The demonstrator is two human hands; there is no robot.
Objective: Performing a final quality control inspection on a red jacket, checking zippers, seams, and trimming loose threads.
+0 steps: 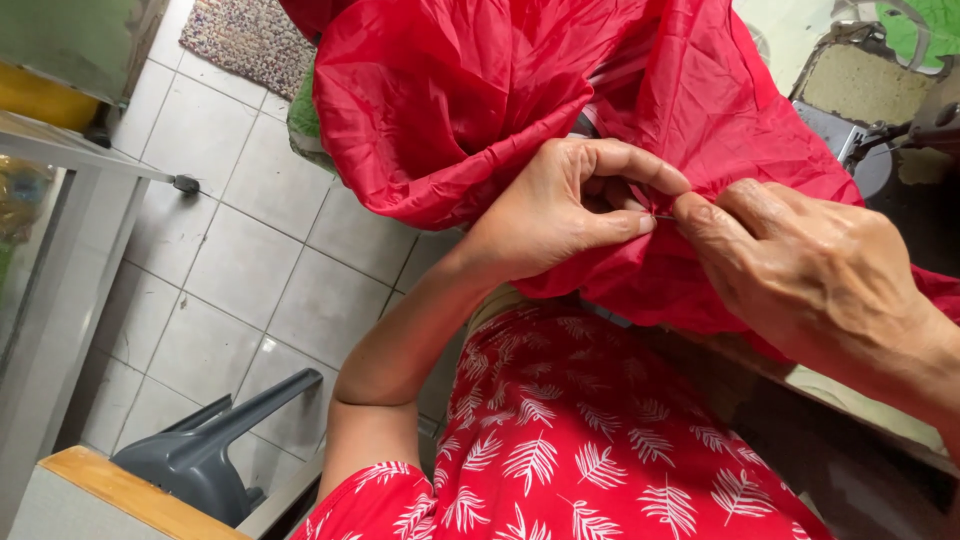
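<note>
1. Nearest the camera, the person's lap in a red leaf-print dress (590, 450) fills the lower frame; the left forearm rises from it towards the work.
2. The left hand (560, 210) is closed in a narrow pinch, thumb and forefinger nipping a small fold of the red cloth (450, 90).
3. The right hand (800, 270) meets it fingertip to fingertip, also pinched tight, on what looks like a thin pin or needle (664, 217) at the fold; it is too fine to tell which.
4. The step in hand, as I judge it, is fastening or stitching that fold. The next move calls for the left pinch to keep the fold taut while the right drives the point squarely through both layers, clear of the left thumb.
5. The cloth billows up and away over a table edge (850, 395).
6. Farther left lie a tiled floor (240, 260), a grey plastic chair (200, 450) and a mat (250, 35).
</note>
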